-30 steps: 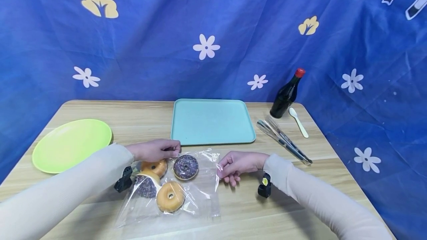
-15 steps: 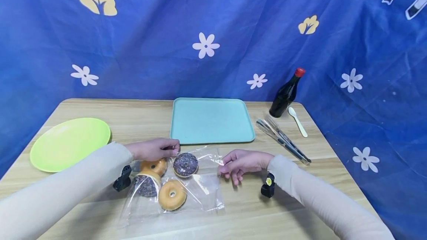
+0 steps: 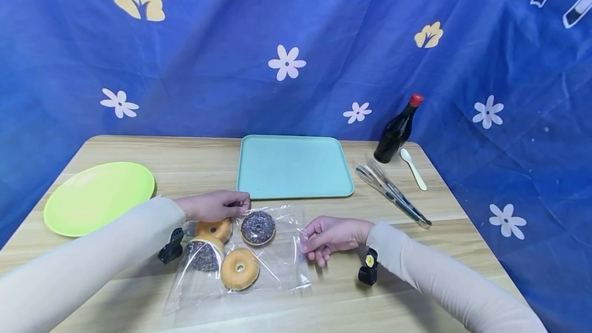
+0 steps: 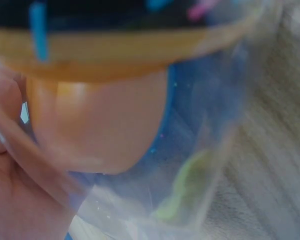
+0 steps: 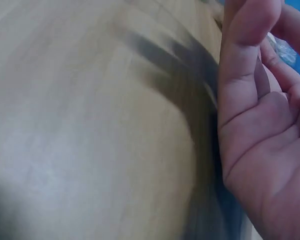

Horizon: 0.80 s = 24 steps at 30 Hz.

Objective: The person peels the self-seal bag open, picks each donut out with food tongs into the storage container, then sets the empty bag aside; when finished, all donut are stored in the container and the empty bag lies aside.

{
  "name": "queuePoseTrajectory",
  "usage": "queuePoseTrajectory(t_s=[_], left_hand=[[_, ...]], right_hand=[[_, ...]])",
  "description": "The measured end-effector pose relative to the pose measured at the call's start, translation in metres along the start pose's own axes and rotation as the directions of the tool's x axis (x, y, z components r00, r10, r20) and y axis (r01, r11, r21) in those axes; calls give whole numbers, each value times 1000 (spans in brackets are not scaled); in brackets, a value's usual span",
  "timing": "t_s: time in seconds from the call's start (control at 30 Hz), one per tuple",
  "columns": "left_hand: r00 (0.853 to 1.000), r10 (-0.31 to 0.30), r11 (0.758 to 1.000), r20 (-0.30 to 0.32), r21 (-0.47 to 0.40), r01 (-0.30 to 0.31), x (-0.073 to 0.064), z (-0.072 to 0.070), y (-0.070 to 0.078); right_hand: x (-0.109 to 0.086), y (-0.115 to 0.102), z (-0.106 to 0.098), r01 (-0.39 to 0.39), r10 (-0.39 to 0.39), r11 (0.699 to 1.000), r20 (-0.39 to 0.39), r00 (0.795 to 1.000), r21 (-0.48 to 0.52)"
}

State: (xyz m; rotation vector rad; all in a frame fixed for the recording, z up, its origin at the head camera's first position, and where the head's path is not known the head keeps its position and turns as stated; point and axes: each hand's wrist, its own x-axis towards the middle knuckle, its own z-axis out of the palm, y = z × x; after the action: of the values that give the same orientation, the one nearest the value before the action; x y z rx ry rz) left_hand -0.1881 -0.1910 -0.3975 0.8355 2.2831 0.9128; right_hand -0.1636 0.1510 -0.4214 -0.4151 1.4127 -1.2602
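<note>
Clear bag (image 3: pixel 283 263) lies lower centre of frame on table (image 3: pixel 342 299), four donuts (image 3: pixel 240 269) inside. Right hand (image 3: pixel 335 235) pinches bag's right edge; left hand (image 3: pixel 215 206) pinches far edge. Advisable: anchor with left grip, tension film gently with right; hard pull may shift donuts. Blue tray (image 3: pixel 296 167) beyond, mid-frame.

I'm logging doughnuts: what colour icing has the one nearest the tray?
Dark brown icing with light specks; best in the head view.
</note>
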Motion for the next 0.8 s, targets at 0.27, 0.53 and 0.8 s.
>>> queuePoseTrajectory(t_s=[0.27,0.53,0.8], left_hand=[[1000,10,999,-2,38,-10,1,-1,-1],[1000,27,999,2,34,-27,2,-1,0],[1000,19,1000,-7,22,-19,2,0,-1]], right_hand=[[-10,3,-3,-14,14,999,9,1000,-33],[-22,4,-5,1,1,999,33,999,-38],[-15,9,-2,-14,14,1000,35,999,6]])
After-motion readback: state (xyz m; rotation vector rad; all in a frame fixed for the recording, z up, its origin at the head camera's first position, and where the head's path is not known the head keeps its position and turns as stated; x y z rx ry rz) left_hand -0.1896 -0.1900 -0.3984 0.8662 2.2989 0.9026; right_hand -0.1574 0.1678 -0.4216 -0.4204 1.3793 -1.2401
